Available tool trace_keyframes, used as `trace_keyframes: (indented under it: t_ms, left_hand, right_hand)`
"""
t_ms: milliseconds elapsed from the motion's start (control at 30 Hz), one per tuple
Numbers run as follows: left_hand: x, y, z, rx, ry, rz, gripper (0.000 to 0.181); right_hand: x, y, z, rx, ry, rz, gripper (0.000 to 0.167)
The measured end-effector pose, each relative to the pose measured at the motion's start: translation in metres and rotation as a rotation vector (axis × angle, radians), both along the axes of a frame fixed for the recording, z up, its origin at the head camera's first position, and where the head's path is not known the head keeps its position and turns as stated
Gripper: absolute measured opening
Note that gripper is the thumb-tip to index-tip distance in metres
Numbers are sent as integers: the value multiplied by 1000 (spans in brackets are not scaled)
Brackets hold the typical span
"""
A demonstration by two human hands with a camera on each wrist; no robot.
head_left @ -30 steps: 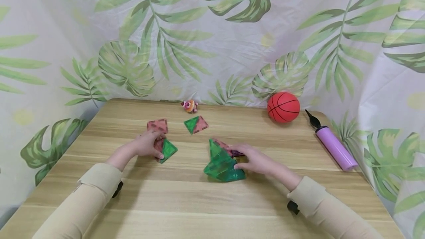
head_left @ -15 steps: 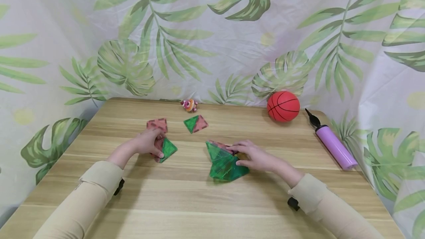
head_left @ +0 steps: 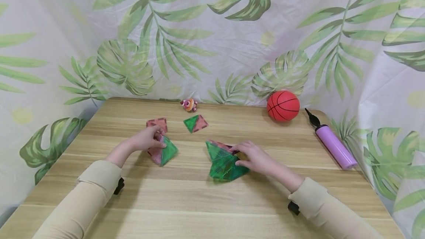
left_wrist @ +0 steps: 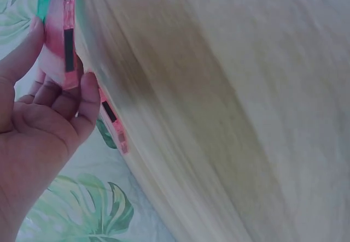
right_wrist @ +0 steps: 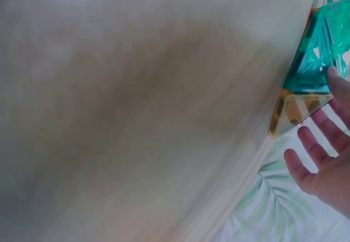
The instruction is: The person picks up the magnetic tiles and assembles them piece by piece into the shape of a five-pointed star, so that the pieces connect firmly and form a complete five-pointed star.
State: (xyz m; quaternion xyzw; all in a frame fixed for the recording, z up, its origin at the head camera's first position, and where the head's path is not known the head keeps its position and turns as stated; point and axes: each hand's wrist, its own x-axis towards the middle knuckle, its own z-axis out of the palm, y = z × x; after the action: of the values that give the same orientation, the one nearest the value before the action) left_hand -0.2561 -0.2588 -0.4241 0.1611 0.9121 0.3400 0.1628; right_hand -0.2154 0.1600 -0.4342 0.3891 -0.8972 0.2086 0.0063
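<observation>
My left hand (head_left: 146, 139) pinches a flat pair of magnetic tiles (head_left: 170, 152), one red triangle and one green, joined into a square. In the left wrist view, the red tile's edge (left_wrist: 69, 51) with its dark magnets shows between thumb and fingers, off the tabletop. To the right, my right hand (head_left: 255, 158) holds a magnetic tile structure (head_left: 225, 165), mostly green with red at its back edge. In the right wrist view, the thumb lies on a teal tile (right_wrist: 311, 62), above an orange tile (right_wrist: 295, 111); the other fingers are partly spread behind.
Behind the left hand lies a red tile (head_left: 157, 124). A red-and-green tile square (head_left: 196, 123) lies further right, below a small toy figure (head_left: 189, 105). A red ball (head_left: 283, 106) and a purple hand pump (head_left: 335, 146) are at the table's (head_left: 206, 209) right side.
My left hand has raised and tilted the red-and-green tile pair, its thumb shifting up. The structure in my right hand turned and slid slightly right, then stayed nearly still.
</observation>
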Motion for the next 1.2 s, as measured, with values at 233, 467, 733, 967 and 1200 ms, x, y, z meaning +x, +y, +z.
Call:
trace_keyframes:
  t_ms: [233,467,733,967,1200]
  left_hand:
    - [-2,4,5,145,-15,-4,20]
    - [-3,16,22,243,-34,42,21]
    - [-7,41,37,234,-21,49,23]
    - [-8,81,56,281,24,27,23]
    - [-11,121,64,323,77,0,21]
  right_hand:
    - [-11,2,-1,4,-78,41,41]
    - [-22,5,0,-21,-150,147,42]
    - [-29,5,0,-33,-223,187,42]
    - [-30,-8,4,-240,-376,49,37]
    - [-36,-28,20,-382,-410,-37,32]
